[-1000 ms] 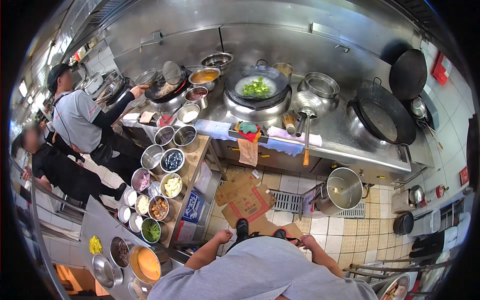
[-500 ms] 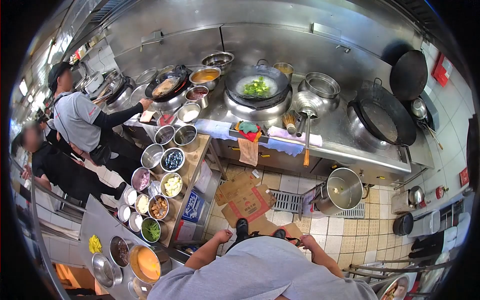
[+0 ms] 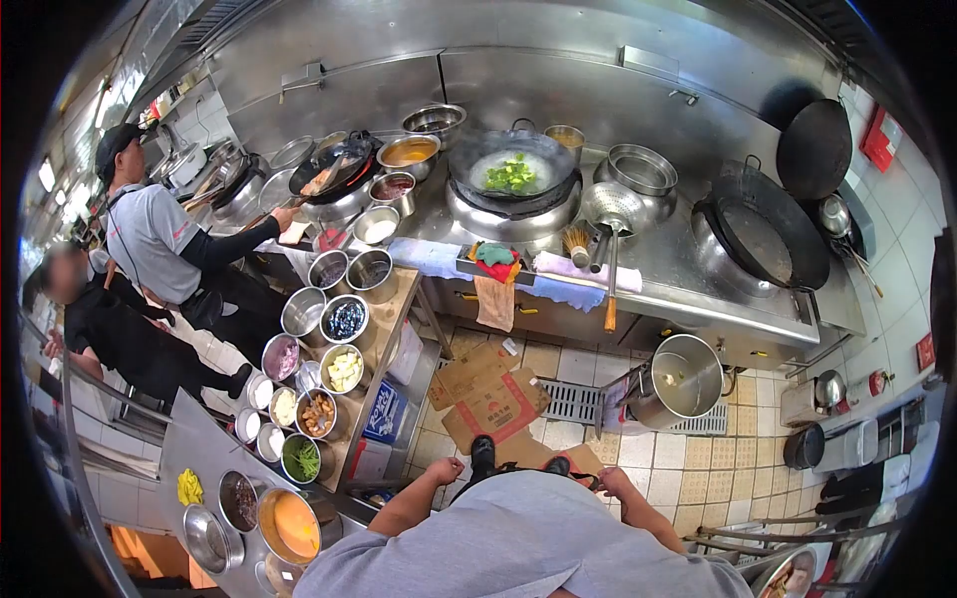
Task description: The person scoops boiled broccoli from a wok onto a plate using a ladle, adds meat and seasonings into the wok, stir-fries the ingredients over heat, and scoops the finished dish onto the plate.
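My left hand [image 3: 445,470] hangs beside my body with its fingers curled; what it holds, if anything, is hidden. My right hand [image 3: 612,482] is low at my other side, close to a dark strap [image 3: 583,480] at my waist; its grip is unclear. Ahead, a wok [image 3: 511,164] on a burner holds green vegetables [image 3: 511,175] in steaming pale liquid. A perforated ladle [image 3: 614,214] with a wooden handle lies right of it, beside a bamboo brush [image 3: 577,245]. Folded cloths [image 3: 495,255] sit in a small tray at the counter's front edge.
Metal containers of ingredients [image 3: 344,369] stand on the left table. Flattened cardboard [image 3: 493,404] lies by my feet, with a tall pot [image 3: 681,381] to the right. Another wok [image 3: 763,234] sits far right. A co-worker [image 3: 164,219] tends a wok [image 3: 336,171] at left.
The co-worker at left has leaned and drawn the arm back slightly, and the food in that wok has shifted. My hands have stayed in place.
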The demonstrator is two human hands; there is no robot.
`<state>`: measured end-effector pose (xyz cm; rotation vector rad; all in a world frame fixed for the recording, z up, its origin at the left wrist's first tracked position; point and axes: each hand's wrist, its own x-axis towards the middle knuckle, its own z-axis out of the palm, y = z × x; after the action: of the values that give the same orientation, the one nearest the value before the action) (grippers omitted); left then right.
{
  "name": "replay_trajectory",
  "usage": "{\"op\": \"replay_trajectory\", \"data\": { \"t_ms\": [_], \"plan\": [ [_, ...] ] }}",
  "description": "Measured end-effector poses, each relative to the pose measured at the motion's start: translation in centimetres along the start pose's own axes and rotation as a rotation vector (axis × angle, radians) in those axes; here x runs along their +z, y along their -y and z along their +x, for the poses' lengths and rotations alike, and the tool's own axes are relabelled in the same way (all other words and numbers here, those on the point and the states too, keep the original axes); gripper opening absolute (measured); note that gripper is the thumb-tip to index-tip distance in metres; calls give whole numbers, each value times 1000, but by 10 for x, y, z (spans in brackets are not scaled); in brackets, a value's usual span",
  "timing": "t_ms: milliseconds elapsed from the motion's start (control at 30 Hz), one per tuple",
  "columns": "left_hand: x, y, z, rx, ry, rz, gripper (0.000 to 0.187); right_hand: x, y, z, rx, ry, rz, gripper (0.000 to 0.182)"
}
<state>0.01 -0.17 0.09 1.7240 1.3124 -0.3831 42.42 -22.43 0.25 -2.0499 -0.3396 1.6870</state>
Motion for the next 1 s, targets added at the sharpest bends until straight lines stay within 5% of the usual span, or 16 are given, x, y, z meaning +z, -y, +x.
{"op": "replay_trajectory", "data": {
  "t_ms": [467, 567, 667, 767, 867, 900, 967, 1000],
  "plan": [
    [-4, 2, 1, 96, -45, 58, 30, 3, 17, -17, 16, -48, -17, 21],
    [-6, -3, -1, 26, -12, 35, 30, -21, -63, 75, -434, 74, -395, 22],
    [-7, -3, -2, 2, 6, -20, 32, 4, 23, -24, 12, -23, 10, 22],
    [1, 8, 9, 12, -2, -69, 33, 2, 14, -12, 25, -18, 21, 22],
    [4, 12, 12, 35, -18, -91, 33, -30, -62, 85, -716, 270, -998, 22],
    [2, 10, 10, 36, -16, -90, 33, -28, -68, 84, -715, 269, -997, 22],
    [-1, 4, 5, 24, -6, -70, 32, -26, -76, 86, -579, 221, -278, 21],
    [-3, 1, 2, 23, -5, -69, 32, -26, -77, 88, -578, 221, -277, 21]
  ]
}}
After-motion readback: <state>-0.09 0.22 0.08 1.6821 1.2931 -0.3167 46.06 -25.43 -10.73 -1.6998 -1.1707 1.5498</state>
